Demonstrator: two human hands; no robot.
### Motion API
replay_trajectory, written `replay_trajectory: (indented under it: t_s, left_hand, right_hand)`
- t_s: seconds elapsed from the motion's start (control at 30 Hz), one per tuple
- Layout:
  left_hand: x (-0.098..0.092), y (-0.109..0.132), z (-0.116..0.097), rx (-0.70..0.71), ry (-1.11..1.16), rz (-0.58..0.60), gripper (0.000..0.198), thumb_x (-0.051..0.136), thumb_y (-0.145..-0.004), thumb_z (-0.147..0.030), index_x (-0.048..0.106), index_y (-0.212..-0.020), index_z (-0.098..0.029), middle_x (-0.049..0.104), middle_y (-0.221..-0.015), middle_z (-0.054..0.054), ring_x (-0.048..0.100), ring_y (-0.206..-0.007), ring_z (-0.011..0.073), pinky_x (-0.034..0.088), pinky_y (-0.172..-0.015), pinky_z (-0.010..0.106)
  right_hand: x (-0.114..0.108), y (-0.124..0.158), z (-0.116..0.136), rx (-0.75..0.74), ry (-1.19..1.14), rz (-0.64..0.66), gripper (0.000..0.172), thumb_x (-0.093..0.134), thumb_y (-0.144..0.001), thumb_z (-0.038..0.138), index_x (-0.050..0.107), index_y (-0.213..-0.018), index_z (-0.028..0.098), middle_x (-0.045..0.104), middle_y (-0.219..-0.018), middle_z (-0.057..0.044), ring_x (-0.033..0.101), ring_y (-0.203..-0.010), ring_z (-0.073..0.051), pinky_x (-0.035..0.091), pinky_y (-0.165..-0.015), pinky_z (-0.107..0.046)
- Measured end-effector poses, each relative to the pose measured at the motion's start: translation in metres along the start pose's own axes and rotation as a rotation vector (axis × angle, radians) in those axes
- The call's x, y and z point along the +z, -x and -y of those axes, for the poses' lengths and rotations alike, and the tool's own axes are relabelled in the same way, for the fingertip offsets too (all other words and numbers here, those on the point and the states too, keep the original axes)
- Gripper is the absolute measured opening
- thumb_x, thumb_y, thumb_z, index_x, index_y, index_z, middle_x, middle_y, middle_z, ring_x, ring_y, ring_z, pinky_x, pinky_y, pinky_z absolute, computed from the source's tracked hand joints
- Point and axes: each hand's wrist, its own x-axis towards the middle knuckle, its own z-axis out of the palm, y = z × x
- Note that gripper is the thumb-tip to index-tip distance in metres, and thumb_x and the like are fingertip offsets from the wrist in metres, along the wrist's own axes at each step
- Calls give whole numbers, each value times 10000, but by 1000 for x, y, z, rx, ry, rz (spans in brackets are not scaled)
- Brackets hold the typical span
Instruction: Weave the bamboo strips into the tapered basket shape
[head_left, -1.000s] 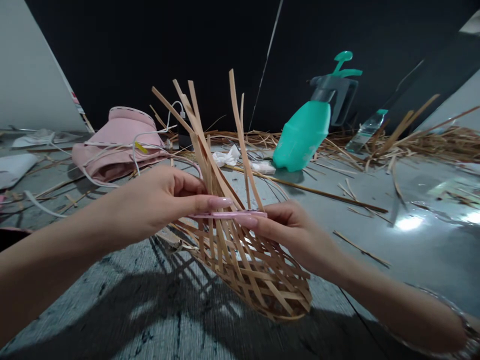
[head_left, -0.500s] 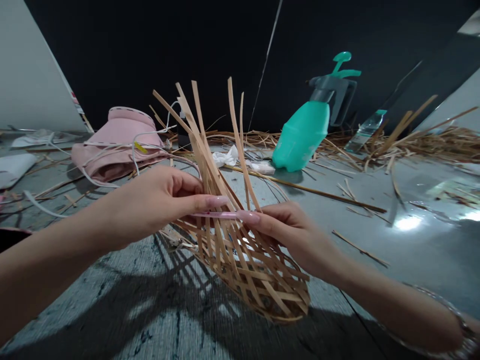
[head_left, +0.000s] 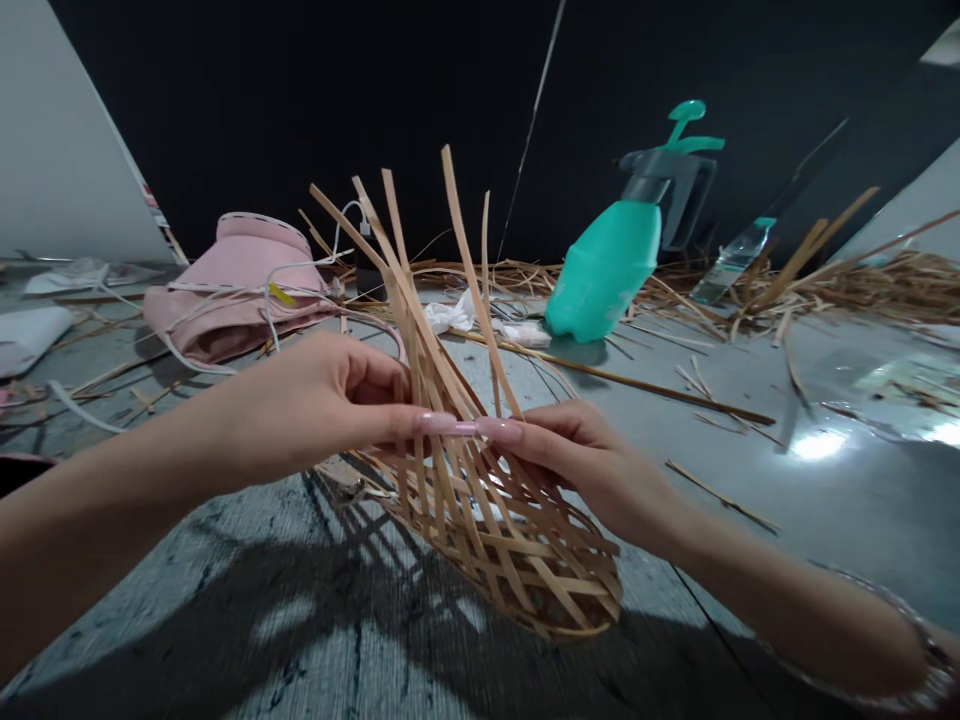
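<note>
The basket's (head_left: 517, 546) woven end lies near, right of and below the fingers; its long axis runs far and left into loose strips (head_left: 431, 350). The left hand (head_left: 300, 420) and right hand (head_left: 600, 460), thumbs almost tip to tip, pinch a pink band (head_left: 465, 429) across the strips; the right is nearer the woven end. Farther are a hat (head_left: 247, 255), left, and a sprayer (head_left: 604, 270), right.
</note>
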Motion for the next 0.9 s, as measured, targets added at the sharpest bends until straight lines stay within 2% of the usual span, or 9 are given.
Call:
replay_trajectory:
  t_s: [0.1,0.3,0.47,0.67,0.77,0.9]
  left_hand:
    - [2,-1,2,-3,102,27,156,700,-797,-373,777,-859,-252,779,-836,-9,708,-761,152,535,-639,165]
    - [14,-3,5,-50,264,-94,107,714,-793,-341,779,-805,-258,787,-835,-24,713,-786,132,540,-688,165]
    - [17,-2,6,-61,159,-175,207,721,-771,-439,781,-830,-250,790,-883,-13,718,-842,182,548,-728,229]
    - [19,-3,10,-26,132,-228,269,732,-736,-492,785,-816,-241,784,-818,-5,718,-824,214,554,-708,258]
    - [14,-2,7,-21,63,-186,260,711,-760,-475,783,-843,-239,777,-812,-3,717,-828,221,559,-696,259]
    - [4,-3,3,48,59,11,184,698,-796,-332,765,-956,-272,765,-903,-27,706,-911,206,557,-764,246]
  right_hand:
    - [-1,0,0,-6,-28,8,453,571,-839,526,514,-548,184,320,-479,68,252,-442,-71,164,-426,-269]
    - [-2,0,1,17,-43,9,423,580,-829,501,550,-560,175,311,-474,72,245,-441,-72,161,-429,-272]
    - [-2,-1,0,25,-53,-10,422,578,-834,464,512,-531,179,332,-474,66,257,-438,-68,168,-424,-269]
    - [-4,-2,-5,-4,-85,22,435,575,-848,457,519,-522,175,352,-462,66,264,-423,-63,185,-419,-259]
    - [-5,-3,-6,6,-115,28,436,578,-852,435,506,-508,178,368,-454,63,269,-413,-62,178,-413,-261]
    - [-5,-5,-7,-25,-134,52,441,554,-875,439,535,-524,173,398,-466,54,289,-421,-62,193,-429,-264]
